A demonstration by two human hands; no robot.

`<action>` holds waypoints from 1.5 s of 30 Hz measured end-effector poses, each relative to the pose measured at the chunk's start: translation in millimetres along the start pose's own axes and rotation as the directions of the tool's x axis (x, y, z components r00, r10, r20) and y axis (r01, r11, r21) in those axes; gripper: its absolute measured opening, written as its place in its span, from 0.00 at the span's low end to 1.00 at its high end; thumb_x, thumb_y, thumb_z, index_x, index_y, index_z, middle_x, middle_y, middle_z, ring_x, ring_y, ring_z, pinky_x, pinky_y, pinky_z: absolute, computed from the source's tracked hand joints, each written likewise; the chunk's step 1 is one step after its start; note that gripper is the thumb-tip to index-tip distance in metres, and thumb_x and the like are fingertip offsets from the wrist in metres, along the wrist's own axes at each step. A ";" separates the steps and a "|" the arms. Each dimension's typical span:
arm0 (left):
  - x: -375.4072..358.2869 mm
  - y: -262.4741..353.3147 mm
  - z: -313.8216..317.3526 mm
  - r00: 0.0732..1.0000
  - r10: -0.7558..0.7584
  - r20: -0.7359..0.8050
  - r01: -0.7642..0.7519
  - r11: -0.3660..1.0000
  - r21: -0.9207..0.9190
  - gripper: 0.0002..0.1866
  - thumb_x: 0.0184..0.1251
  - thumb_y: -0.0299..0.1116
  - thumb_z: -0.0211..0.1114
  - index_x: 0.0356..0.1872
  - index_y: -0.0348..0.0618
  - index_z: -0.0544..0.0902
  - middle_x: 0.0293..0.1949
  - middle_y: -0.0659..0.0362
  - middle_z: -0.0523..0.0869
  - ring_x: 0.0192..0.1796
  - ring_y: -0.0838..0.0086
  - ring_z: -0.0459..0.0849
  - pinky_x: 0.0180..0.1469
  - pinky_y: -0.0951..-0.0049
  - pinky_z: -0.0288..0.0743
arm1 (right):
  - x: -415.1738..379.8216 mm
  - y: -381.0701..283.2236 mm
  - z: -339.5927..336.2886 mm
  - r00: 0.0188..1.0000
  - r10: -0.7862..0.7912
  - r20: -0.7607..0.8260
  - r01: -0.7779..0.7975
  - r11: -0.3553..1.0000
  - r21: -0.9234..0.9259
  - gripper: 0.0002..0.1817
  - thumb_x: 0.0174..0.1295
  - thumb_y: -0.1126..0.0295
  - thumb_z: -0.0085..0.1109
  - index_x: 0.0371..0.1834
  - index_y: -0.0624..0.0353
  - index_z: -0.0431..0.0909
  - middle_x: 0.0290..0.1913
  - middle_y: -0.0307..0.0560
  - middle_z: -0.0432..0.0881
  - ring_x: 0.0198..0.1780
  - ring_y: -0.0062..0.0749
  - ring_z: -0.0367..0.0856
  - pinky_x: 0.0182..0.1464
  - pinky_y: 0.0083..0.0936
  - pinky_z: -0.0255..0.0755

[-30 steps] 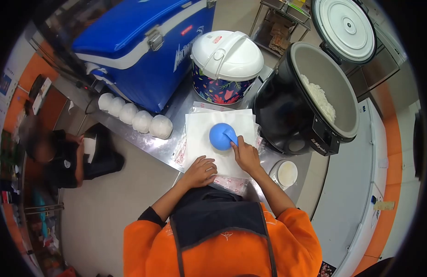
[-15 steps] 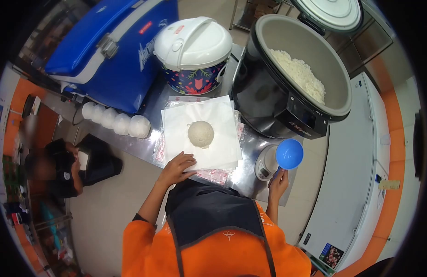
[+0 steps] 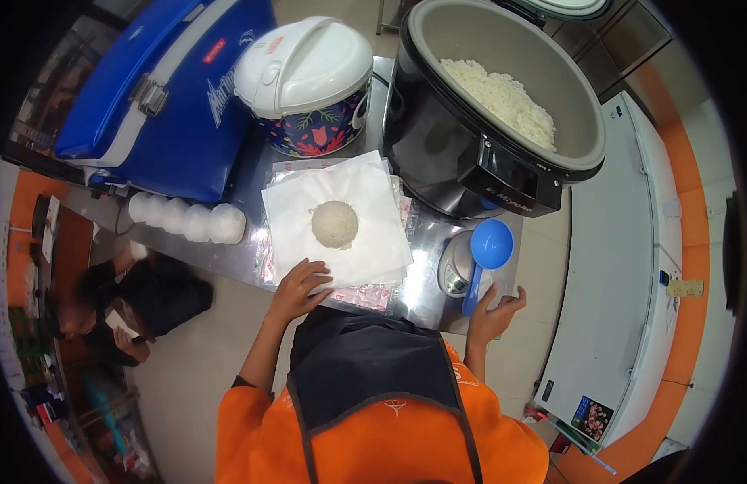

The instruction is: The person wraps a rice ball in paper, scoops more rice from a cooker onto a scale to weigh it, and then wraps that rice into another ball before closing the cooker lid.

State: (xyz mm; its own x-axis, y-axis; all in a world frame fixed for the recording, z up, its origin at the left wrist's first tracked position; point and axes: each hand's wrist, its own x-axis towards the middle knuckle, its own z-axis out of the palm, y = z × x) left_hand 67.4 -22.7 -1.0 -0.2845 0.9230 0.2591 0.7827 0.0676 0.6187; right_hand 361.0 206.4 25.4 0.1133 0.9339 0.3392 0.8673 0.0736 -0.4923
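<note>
A dome of rice [image 3: 334, 225] stands on the top sheet of white paper [image 3: 377, 262], near its middle, with nothing over it. A second ago a blue scoop [image 3: 492, 244] was upside down on that spot; half a second ago the right hand [image 3: 492, 315] carried it off to the side. Now the scoop has been set down by a small scale [image 3: 453, 270], its handle pointing back toward the person; whether it rests on the scale or partly on the table [image 3: 426, 242], I cannot tell. The right hand's grip has let go, fingers spread just beside the handle. So the shaping looks finished: the rice holds its round form, and that hand is free.

The left hand [image 3: 302, 288] lies on the near left corner of the paper, fingers spread, its grip closed around nothing. Printed plastic sheets [image 3: 365, 298] stick out under the stack.

Farther out, a black rice cooker [image 3: 438, 153] holds loose rice [image 3: 502, 101], beside a flowered pot [image 3: 313, 131]. A row of white bundles [image 3: 200, 223] sits before a blue cooler [image 3: 179, 105].
</note>
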 end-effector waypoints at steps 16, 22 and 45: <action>-3.9 3.8 -16.5 0.991 -0.035 -0.127 0.046 0.995 0.083 0.17 0.52 0.36 0.75 0.44 0.47 0.84 0.48 0.59 0.83 0.56 0.63 0.81 0.61 0.57 0.73 | -3.0 -84.8 54.8 0.515 -0.814 0.269 0.442 0.521 0.730 0.06 0.54 0.75 0.67 0.35 0.54 0.84 0.44 0.44 0.75 0.43 0.40 0.74 0.50 0.29 0.69; -12.2 -38.1 -24.1 0.876 -0.311 -0.368 0.235 0.942 -0.237 0.10 0.55 0.26 0.72 0.39 0.42 0.87 0.43 0.55 0.86 0.53 0.63 0.84 0.58 0.64 0.75 | 1.2 -118.7 96.2 0.604 -0.767 0.216 0.151 0.376 0.914 0.04 0.64 0.75 0.57 0.38 0.64 0.79 0.43 0.52 0.80 0.47 0.39 0.79 0.55 0.31 0.69; 4.9 -4.4 -1.0 0.608 -0.280 -0.743 0.549 0.824 0.139 0.13 0.63 0.29 0.63 0.47 0.37 0.78 0.48 0.48 0.81 0.53 0.53 0.77 0.51 0.56 0.70 | -49.3 -134.6 101.9 0.642 -0.764 -0.064 0.677 0.526 0.515 0.03 0.61 0.83 0.52 0.36 0.66 0.70 0.43 0.60 0.75 0.41 0.52 0.72 0.44 0.42 0.66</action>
State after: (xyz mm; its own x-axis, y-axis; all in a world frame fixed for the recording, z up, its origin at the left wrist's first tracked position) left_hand 62.0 -18.8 -1.7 -0.8035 0.2608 0.5351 0.5655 0.6151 0.5494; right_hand 189.2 186.1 -6.8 -0.5591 0.5209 0.6450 0.2827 0.8511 -0.4423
